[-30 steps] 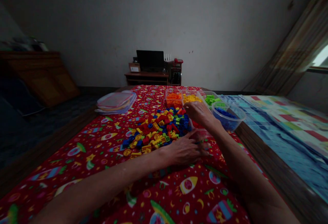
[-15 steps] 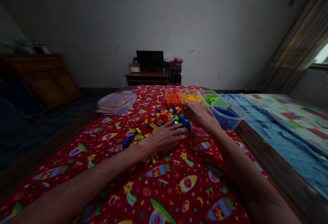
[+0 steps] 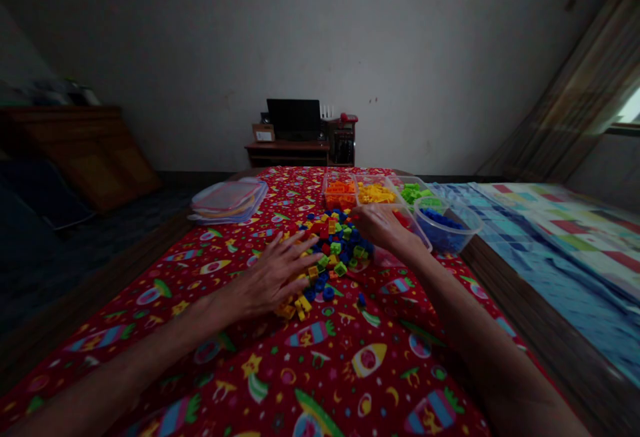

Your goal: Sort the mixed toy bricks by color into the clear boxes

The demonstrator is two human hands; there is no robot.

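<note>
My left hand [image 3: 270, 281] rests on a loose pile of plastic bricks [image 3: 336, 253] at twelve o'clock, its grip spread wide. My right hand [image 3: 384, 227] curls at a clear tub [image 3: 417, 231] of red bricks, grip unclear. Four more plastic tubs [image 3: 375, 191] sit toward one o'clock.

the room is dim, lit mainly by a small window [image 3: 631, 109] at the far right, which glares white. the left side sinks into deep shadow, the wall [image 3: 400, 57] looks soft and grainy, the toy bricks [image 3: 335, 250] stay fairly sharp, and the curtain [image 3: 575, 83] bends with wide-angle distortion.
</note>
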